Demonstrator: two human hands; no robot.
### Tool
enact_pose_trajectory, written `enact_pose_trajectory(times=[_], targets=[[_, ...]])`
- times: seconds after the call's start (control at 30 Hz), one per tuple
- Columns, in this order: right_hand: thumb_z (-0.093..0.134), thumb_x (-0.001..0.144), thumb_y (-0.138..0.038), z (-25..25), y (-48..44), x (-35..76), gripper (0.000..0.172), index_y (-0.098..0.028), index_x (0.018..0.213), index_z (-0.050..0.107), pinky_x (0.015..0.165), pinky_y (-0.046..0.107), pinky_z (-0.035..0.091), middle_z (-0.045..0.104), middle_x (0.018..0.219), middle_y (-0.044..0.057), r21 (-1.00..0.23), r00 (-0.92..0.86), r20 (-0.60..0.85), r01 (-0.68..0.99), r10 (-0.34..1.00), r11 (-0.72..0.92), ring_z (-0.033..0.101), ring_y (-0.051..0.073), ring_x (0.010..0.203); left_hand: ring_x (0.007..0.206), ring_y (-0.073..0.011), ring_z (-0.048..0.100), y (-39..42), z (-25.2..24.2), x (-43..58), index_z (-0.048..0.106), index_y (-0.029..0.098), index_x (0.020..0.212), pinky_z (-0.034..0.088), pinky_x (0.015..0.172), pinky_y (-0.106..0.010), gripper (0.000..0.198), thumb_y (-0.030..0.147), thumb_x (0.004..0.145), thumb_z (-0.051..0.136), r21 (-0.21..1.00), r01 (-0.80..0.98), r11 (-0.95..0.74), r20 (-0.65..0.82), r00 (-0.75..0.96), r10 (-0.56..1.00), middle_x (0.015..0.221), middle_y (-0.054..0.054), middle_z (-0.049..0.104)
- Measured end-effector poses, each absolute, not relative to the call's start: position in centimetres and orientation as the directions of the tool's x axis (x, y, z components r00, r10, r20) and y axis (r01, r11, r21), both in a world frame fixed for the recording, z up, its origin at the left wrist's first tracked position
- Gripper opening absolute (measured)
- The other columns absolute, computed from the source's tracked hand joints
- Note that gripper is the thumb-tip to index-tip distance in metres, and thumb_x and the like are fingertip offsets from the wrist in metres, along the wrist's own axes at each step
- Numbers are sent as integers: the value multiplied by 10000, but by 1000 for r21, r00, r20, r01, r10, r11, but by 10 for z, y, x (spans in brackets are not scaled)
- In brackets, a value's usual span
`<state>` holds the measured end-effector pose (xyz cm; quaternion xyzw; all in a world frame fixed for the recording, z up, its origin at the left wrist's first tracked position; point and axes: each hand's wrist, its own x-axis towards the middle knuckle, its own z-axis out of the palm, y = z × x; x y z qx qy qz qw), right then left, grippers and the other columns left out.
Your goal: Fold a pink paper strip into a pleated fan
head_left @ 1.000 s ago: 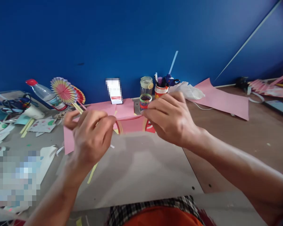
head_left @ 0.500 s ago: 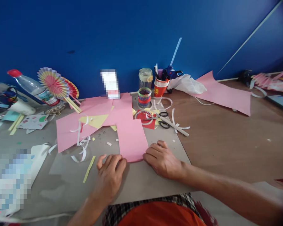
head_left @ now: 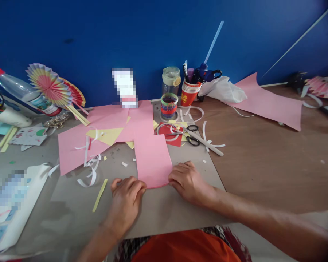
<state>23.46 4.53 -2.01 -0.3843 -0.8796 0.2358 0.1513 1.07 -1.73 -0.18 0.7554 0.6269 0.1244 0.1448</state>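
Note:
A pink sheet of paper (head_left: pixel 153 160) lies on the grey mat in front of me, its near edge slightly raised. My left hand (head_left: pixel 128 196) pinches the near left corner between thumb and fingers. At the near right corner, my right hand (head_left: pixel 190 182) grips the sheet with curled fingers. Beyond it, larger pink paper (head_left: pixel 142 122) spreads over the mat, with a yellow paper piece (head_left: pixel 109 135) and curled white strips on top. Black-handled scissors (head_left: pixel 192 140) rest to the right, partly over a red paper square (head_left: pixel 171 140).
A jar (head_left: pixel 170 94) and a red paper cup (head_left: pixel 190 92) of tools stand against the blue wall. Pleated paper fans (head_left: pixel 49 87) and a red-capped bottle (head_left: pixel 24 89) are at left. More pink paper (head_left: pixel 273 105) lies at right. A yellow strip (head_left: pixel 100 195) is near my left hand.
The view has shifted a little. Both hands remain at the near corners of the pink sheet, with the right fingers curled slightly more around its edge.

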Motion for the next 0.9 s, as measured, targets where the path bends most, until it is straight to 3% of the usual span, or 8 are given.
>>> enact_pose_trajectory(times=[0.27, 0.5, 0.77, 0.9], targets=[[600, 775, -155, -3, 63, 226, 79, -170, 712, 555, 720, 283, 266, 629, 731, -14, -566, -596, -220, 723, 772, 397, 540, 129, 710, 718, -140, 583, -7, 2, 7, 579, 226, 773, 280, 787, -338, 143, 176, 864, 481, 395, 904, -163, -62, 203, 977, 742, 43, 637], [593, 784, -179, 6, 75, 219, 68, -176, 723, 564, 744, 293, 280, 666, 734, -22, -496, -592, -380, 779, 710, 384, 576, 131, 691, 694, -129, 584, 1, 8, 5, 575, 229, 753, 287, 799, -335, 159, 135, 838, 479, 435, 884, -171, -116, 244, 963, 720, 63, 621], [580, 806, -188, 11, 77, 217, 27, -186, 782, 592, 707, 288, 272, 689, 811, 5, -422, -610, -422, 787, 670, 451, 594, 152, 755, 717, -134, 575, 0, 6, 3, 612, 239, 797, 293, 837, -346, 223, 192, 897, 418, 413, 889, -200, -102, 263, 960, 761, 37, 618], [574, 820, -210, 9, 74, 217, 57, -188, 769, 590, 677, 296, 258, 666, 802, 17, -371, -641, -367, 765, 674, 526, 573, 161, 747, 701, -137, 558, -3, 3, 2, 620, 241, 813, 292, 843, -365, 246, 179, 909, 402, 375, 900, -224, -112, 284, 952, 752, 31, 588]])
